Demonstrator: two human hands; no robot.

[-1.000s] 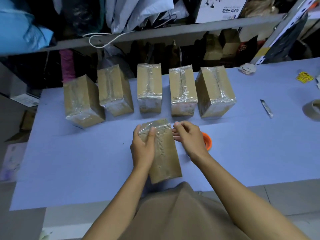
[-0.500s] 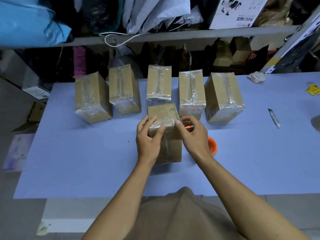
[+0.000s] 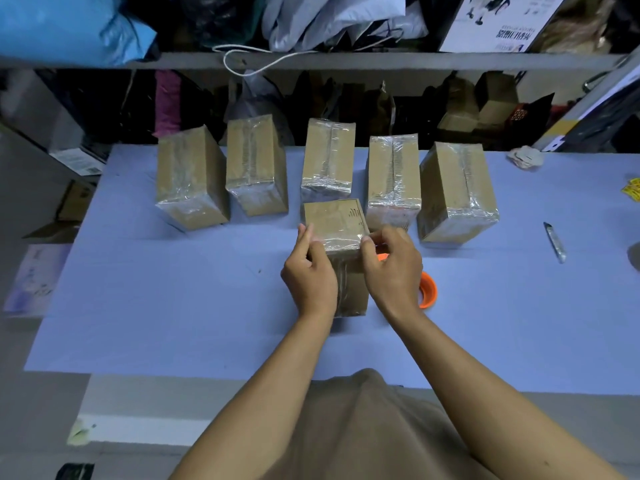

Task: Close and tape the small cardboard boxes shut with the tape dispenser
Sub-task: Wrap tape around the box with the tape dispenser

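A small cardboard box stands upright on the blue table, just in front of a row of taped boxes. Clear tape runs over its top near edge. My left hand grips the box's left side, fingers curled on the taped edge. My right hand holds the right side, thumb and fingers pressing the tape at the corner. The orange tape dispenser lies on the table behind my right hand, mostly hidden.
Several taped boxes line the table's far side. A utility knife lies at the right, a crumpled paper scrap farther back. A cluttered shelf runs behind the table. Yellow tags sit at the right edge.
The box was lying tilted toward me and has been stood upright. Both hands moved with it and now hold its sides at the taped top edge.
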